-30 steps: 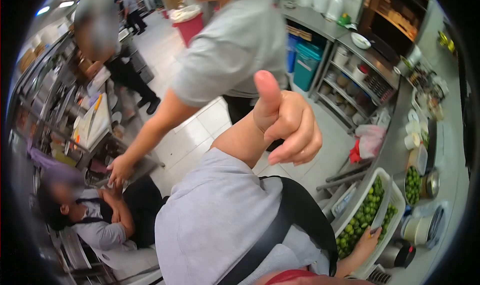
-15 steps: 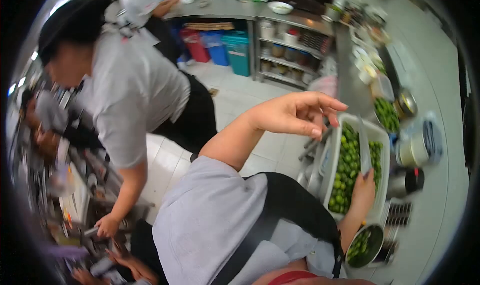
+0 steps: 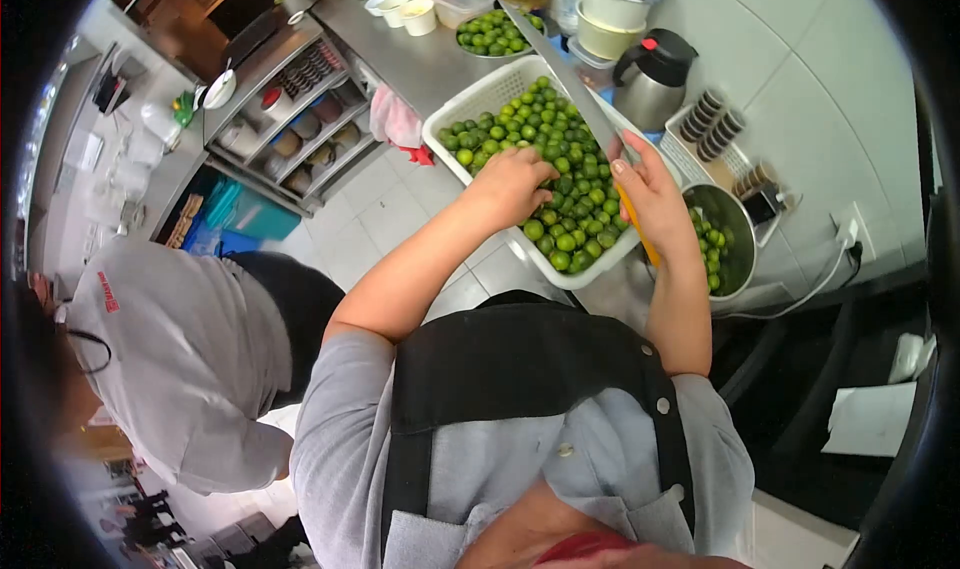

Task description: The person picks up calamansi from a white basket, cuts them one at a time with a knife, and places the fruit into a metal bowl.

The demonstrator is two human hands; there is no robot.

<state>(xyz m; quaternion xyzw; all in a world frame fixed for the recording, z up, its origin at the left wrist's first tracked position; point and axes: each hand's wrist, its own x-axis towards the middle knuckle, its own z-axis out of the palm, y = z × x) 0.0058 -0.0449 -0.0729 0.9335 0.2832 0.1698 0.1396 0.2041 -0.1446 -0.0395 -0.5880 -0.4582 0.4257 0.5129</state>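
Note:
My right hand [image 3: 655, 194] grips a long knife by its orange handle [image 3: 640, 231]. The knife's wide blade [image 3: 572, 81] slants up and left over the crate. Below it, a white perforated crate [image 3: 447, 129] is heaped with small green limes [image 3: 570, 234]. My left hand [image 3: 512, 187] rests palm down on the heap, fingers curled onto a lime at the near left part of the pile. Its fingertips are partly hidden among the fruit. To the right of my right hand, a metal pot [image 3: 738, 239] holds more limes.
A bowl of limes [image 3: 495, 35] and white tubs [image 3: 416, 16] stand on the steel counter behind the crate. A thermos jug [image 3: 655, 74] and a basket [image 3: 690, 141] line the wall. At left, a co-worker [image 3: 190, 359] in a grey shirt stands close. Shelves [image 3: 290, 129] hold containers.
My view has turned toward the crate. My left hand, earlier raised in the air with loose fingers, has come down onto the limes. The knife stays in my right hand.

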